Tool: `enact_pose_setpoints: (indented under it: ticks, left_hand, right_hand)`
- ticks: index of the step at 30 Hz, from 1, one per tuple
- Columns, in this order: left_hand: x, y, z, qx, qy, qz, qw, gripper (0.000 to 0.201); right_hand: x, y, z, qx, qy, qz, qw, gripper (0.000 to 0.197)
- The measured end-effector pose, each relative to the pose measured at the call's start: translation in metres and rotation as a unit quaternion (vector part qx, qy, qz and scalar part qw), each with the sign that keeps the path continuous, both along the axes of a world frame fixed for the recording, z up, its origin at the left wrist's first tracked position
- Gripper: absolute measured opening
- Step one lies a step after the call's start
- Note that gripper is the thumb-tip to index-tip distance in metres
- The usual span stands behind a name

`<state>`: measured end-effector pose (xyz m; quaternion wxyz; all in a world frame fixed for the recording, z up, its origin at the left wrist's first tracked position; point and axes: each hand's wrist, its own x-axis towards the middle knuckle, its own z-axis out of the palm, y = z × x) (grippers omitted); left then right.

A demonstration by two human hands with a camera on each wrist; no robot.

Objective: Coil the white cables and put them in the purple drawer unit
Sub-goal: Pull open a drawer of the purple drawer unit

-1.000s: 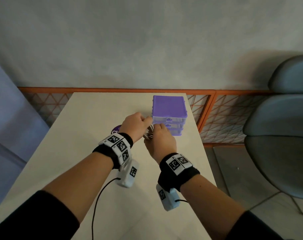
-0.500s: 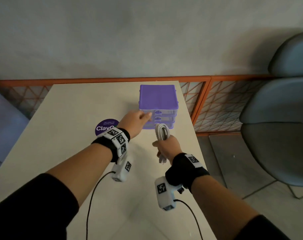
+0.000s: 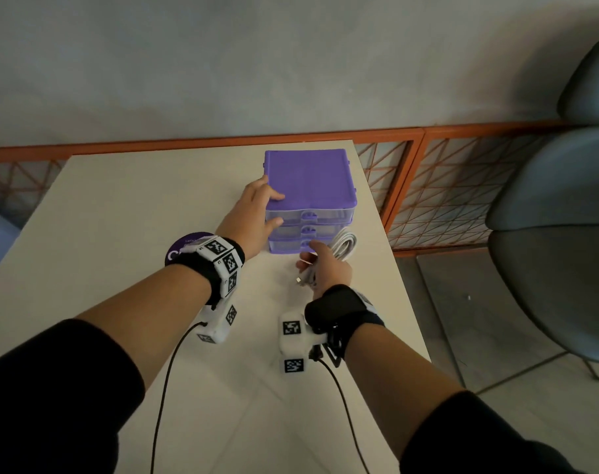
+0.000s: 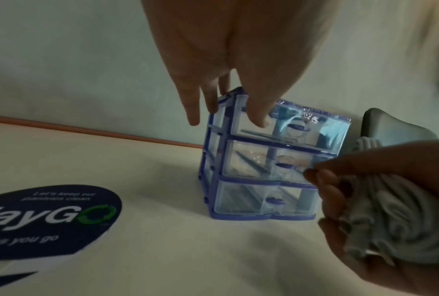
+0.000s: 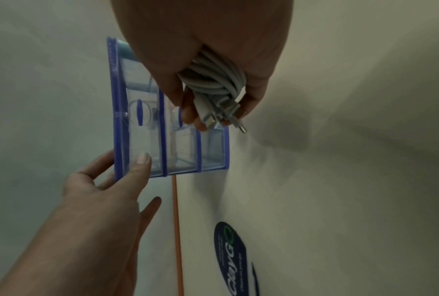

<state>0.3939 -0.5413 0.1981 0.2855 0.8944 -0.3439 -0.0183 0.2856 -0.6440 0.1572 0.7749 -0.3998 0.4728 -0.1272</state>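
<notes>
The purple drawer unit (image 3: pixel 310 186) stands near the table's far right edge, its three clear drawers (image 4: pixel 264 160) all closed. My left hand (image 3: pixel 274 208) rests on its front left corner, straight fingers on the lid and side, thumb (image 5: pixel 142 160) on a drawer front. My right hand (image 3: pixel 320 265) grips a coiled bundle of white cables (image 3: pixel 345 244) just in front of the lower drawers. The plug ends (image 5: pixel 221 114) stick out below its fingers. One finger points at the lowest drawer fronts; I cannot tell whether it touches.
A round dark sticker (image 3: pixel 185 246) lies on the white table (image 3: pixel 137 200) left of my left wrist. The table's right edge runs close beside the unit. Beyond it are an orange railing (image 3: pixel 404 186) and a grey chair (image 3: pixel 558 251).
My left hand has slid from the drawer fronts up to the unit's top left corner. My right hand has carried the cable coil forward and lower, close to the bottom drawers.
</notes>
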Motion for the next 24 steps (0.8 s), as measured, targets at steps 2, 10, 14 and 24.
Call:
enact_pose_setpoints:
  ticks: [2, 10, 14, 24]
  left_hand:
    - [0.002, 0.001, -0.002, 0.0, -0.022, 0.004, 1.0, 0.035]
    - [0.005, 0.002, -0.01, -0.011, -0.032, 0.001, 0.999, 0.033]
    - [0.007, 0.003, -0.012, 0.003, -0.028, -0.004, 1.0, 0.035]
    - [0.007, 0.001, -0.005, 0.039, -0.005, 0.016, 0.999, 0.034]
  right_hand:
    - [0.011, 0.003, -0.002, -0.006, -0.001, -0.017, 1.0, 0.018]
    - [0.031, 0.009, -0.011, 0.009, 0.021, -0.073, 0.997, 0.033]
    - [0.033, 0.006, -0.014, 0.017, 0.013, -0.072, 0.997, 0.028]
    - [-0.02, 0.034, -0.017, 0.03, 0.006, -0.102, 0.994, 0.019]
